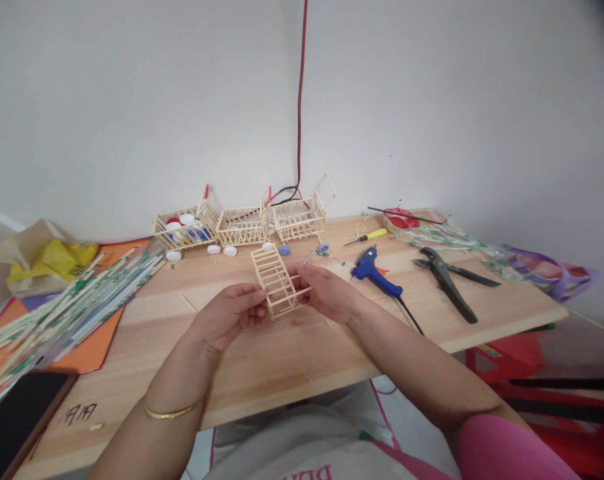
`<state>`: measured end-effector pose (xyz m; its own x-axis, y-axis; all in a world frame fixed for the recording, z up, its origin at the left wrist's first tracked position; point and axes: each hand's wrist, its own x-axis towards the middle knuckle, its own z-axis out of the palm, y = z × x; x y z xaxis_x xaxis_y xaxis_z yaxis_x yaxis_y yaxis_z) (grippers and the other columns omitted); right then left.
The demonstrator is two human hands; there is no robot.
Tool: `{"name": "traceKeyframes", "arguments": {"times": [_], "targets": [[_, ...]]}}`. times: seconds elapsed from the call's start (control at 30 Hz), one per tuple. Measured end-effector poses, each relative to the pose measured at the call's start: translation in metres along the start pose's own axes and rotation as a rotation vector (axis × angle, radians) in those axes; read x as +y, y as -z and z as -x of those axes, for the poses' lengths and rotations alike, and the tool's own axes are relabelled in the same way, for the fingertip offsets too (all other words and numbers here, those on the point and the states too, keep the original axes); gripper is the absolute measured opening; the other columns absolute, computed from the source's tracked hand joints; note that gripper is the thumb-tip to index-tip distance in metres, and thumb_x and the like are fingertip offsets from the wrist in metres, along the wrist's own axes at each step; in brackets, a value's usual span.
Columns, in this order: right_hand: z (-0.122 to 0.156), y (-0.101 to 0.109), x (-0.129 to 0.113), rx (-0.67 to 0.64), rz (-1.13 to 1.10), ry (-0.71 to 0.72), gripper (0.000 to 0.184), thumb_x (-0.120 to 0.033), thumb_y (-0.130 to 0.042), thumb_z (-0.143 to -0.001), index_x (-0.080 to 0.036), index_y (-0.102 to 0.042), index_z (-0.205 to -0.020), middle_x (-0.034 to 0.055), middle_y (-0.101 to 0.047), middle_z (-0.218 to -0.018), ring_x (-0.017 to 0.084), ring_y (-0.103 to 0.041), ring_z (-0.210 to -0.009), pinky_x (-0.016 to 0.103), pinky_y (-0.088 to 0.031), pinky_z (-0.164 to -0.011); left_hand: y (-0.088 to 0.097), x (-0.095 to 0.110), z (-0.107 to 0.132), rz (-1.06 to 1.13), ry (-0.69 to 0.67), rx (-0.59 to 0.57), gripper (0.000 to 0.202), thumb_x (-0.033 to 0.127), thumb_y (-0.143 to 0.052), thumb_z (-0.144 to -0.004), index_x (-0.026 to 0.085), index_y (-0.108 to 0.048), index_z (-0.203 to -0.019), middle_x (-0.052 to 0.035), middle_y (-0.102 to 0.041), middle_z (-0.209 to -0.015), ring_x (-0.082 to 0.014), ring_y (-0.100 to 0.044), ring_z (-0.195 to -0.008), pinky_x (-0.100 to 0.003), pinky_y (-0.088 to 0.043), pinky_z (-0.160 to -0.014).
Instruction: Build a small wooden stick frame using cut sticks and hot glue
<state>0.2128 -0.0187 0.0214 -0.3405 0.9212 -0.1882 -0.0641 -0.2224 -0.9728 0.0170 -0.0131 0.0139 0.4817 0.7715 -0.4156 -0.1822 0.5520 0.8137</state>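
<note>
A small frame of thin wooden sticks [276,277], shaped like a slatted cart body, is held tilted over the middle of the table. Its left side is pinched between the thumb and fingers of my left hand [232,312]. At its right side my right hand [327,290] grips it, with some of the fingertips hidden behind the sticks. Beyond my hands stand three similar little stick carts: one at the left [185,227] with bottle caps in it, one in the middle [242,227], and one at the right [299,218]. White or blue discs serve as wheels.
To the right lie a blue glue gun [375,270] with its cord, pliers [445,277], a yellow-handled screwdriver [375,235] and a red-lined bowl [401,219]. Bundled sticks [89,293] cover orange sheets at left. A phone [22,413] lies at the near left corner.
</note>
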Motion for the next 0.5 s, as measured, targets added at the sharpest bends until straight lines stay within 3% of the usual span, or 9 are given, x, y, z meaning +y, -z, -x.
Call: {"name": "traceKeyframes", "arguments": {"times": [0.1,0.2,0.33,0.4,0.5], "targets": [[-0.001,0.002,0.002,-0.023,-0.104,-0.028,0.04,-0.051,-0.044,-0.085,-0.018,-0.064,-0.091,0.005,-0.064,-0.078,0.012,-0.053,-0.067,0.023,-0.037,-0.058,0.001,0.001,0.0,-0.001,0.003,-0.021,0.024,0.032,-0.073,-0.068,0.012,-0.068,-0.081,-0.0054,-0.064,-0.075,-0.0096,-0.054,-0.059,-0.024,-0.045,-0.059],[-0.004,0.008,0.009,0.12,-0.153,-0.047,0.036,-0.051,-0.051,-0.08,-0.017,-0.062,-0.087,0.0009,-0.058,-0.071,0.009,-0.047,-0.059,0.022,-0.034,-0.055,0.005,0.005,0.001,-0.008,-0.01,-0.018,0.029,0.039,-0.068,-0.073,0.013,-0.068,-0.088,-0.0078,-0.066,-0.087,-0.0119,-0.058,-0.063,-0.028,-0.048,-0.063],[-0.006,0.022,0.021,0.317,-0.152,0.096,0.036,-0.05,-0.062,-0.073,-0.017,-0.063,-0.087,-0.0021,-0.054,-0.07,0.007,-0.041,-0.056,0.022,-0.03,-0.053,0.014,0.012,0.003,-0.042,-0.071,0.067,0.032,0.041,-0.067,-0.073,0.015,-0.066,-0.093,-0.007,-0.066,-0.088,-0.0123,-0.06,-0.064,-0.027,-0.049,-0.063],[-0.003,0.032,0.023,0.343,-0.125,0.157,0.036,-0.047,-0.066,-0.069,-0.016,-0.066,-0.087,-0.0022,-0.055,-0.07,0.006,-0.04,-0.056,0.022,-0.029,-0.054,0.019,0.016,0.003,-0.065,-0.124,0.163,0.032,0.037,-0.07,-0.07,0.014,-0.066,-0.091,-0.0064,-0.065,-0.083,-0.0117,-0.059,-0.062,-0.026,-0.048,-0.06],[0.001,0.045,0.019,0.362,-0.068,0.182,0.034,-0.045,-0.068,-0.067,-0.016,-0.068,-0.085,-0.0008,-0.058,-0.071,0.007,-0.04,-0.057,0.023,-0.03,-0.056,0.024,0.017,0.0,-0.072,-0.302,0.381,0.022,0.034,-0.071,-0.069,0.014,-0.063,-0.074,0.0009,-0.058,-0.062,-0.0063,-0.049,-0.049,-0.02,-0.042,-0.052]]}}
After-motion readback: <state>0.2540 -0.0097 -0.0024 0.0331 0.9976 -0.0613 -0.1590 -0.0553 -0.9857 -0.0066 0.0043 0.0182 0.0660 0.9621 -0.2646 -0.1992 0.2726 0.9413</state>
